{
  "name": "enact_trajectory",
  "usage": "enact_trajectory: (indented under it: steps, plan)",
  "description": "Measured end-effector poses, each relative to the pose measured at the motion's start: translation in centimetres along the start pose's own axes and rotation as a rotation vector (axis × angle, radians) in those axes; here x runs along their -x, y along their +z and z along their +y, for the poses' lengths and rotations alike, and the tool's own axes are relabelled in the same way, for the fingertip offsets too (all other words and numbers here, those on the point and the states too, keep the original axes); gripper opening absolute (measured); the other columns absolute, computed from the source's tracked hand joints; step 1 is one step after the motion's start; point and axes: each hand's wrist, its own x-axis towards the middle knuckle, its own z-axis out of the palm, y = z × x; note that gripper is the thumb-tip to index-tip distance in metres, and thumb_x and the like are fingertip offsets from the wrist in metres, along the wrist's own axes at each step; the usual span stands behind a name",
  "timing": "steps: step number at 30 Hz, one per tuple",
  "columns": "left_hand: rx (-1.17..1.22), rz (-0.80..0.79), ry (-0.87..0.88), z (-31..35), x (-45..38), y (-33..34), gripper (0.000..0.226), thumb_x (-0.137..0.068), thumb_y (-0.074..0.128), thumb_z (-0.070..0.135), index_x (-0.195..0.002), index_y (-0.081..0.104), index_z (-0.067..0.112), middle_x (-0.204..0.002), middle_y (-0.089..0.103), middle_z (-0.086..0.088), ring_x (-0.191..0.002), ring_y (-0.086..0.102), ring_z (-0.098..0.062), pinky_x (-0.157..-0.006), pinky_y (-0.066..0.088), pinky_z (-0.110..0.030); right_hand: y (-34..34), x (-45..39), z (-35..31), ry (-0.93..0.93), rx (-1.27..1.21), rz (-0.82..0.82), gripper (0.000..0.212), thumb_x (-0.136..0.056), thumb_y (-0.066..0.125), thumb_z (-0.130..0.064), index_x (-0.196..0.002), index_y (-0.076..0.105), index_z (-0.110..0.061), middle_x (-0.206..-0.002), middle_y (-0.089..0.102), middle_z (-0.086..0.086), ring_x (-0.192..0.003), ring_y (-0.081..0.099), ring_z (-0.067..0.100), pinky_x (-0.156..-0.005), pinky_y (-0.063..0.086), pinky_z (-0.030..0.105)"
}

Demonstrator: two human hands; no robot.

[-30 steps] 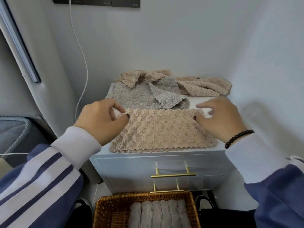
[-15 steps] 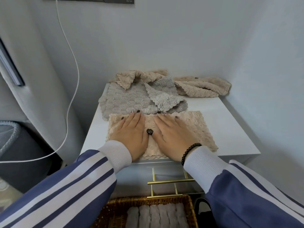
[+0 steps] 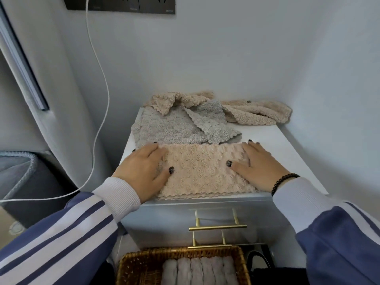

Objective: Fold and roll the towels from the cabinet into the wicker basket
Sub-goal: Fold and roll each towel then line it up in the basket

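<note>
Left hand (image 3: 144,167) flat, palm down, fingers straight, thumb out. Right hand (image 3: 260,166) likewise, well apart. Both forearms reach forward.

Two hands: left (image 3: 144,168), right (image 3: 260,167), both flat on one folded beige towel (image 3: 201,171).
Loose towels behind it: one grey (image 3: 174,128); beige ones heaped at back (image 3: 257,114), looks like two, count unsure.
One cabinet (image 3: 287,145).
Two gold handles: upper (image 3: 218,227), lower (image 3: 209,246).
One basket (image 3: 139,264).
Five rolled towels (image 3: 197,271) in it, side by side.
One white cable (image 3: 102,83).
One bead bracelet (image 3: 284,181).
One socket strip (image 3: 123,5).
</note>
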Motion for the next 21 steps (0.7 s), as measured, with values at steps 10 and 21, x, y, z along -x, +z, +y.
enact_trajectory:
  steps: [10,21]
  plan:
    - [0.116,-0.025,0.378,-1.0,2.5,0.1,0.044,-0.085,0.047,0.051,-0.106,0.073,0.023,-0.112,0.069,0.004,-0.1,0.067,-0.015,-0.073,0.06,-0.04,-0.3,3.4,-2.0,-0.396,-0.058,-0.031,0.018,-0.08,0.073,-0.03,-0.098,0.069,-0.028,-0.116,0.056,-0.016,-0.106,0.05,0.0,-0.093,0.034,0.013]
    - [0.118,-0.007,0.461,-0.9,2.6,-0.9,0.031,-0.09,0.042,0.031,-0.094,0.07,0.019,-0.094,0.072,0.007,-0.082,0.07,-0.015,-0.062,0.06,-0.034,-1.2,2.9,-1.1,-0.328,-0.212,-0.066,0.012,-0.078,0.075,-0.019,-0.075,0.077,-0.03,-0.101,0.061,-0.028,-0.095,0.053,-0.017,-0.085,0.035,0.004]
